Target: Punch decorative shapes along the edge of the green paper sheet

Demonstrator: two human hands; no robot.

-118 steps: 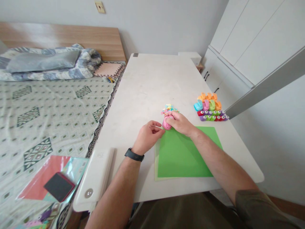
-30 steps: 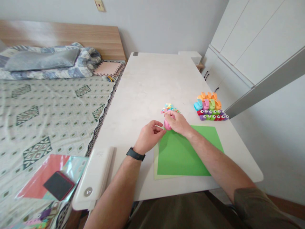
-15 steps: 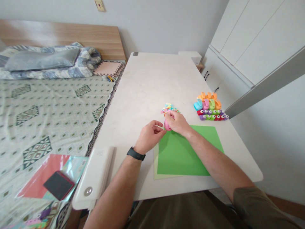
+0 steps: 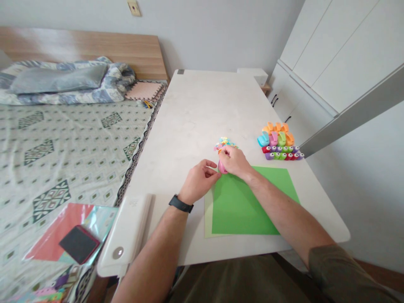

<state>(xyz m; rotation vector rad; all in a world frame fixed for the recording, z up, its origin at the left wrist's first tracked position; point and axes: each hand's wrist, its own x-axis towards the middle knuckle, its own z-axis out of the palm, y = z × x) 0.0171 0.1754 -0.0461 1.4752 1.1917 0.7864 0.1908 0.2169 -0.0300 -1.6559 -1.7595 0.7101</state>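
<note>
My right hand (image 4: 234, 160) is closed on a pink craft punch (image 4: 222, 168) at the top left corner of a green sheet (image 4: 246, 210). My left hand (image 4: 200, 179) is just left of the punch, its thumb and a fingertip near the sheet's corner; whether they pinch the paper is too small to tell. A paler green sheet (image 4: 208, 227) lies under the green one. Small coloured paper pieces (image 4: 224, 142) are piled just beyond my right hand.
Several coloured punches (image 4: 277, 141) stand in rows at the right of the white table (image 4: 214, 101). A white device (image 4: 126, 231) is at the near left edge. On the bed lies a phone (image 4: 79, 244) on plastic-wrapped paper.
The green sheet has shifted slightly to the right over the paler one. Both hands keep nearly the same pose, and the whole view has moved a little.
</note>
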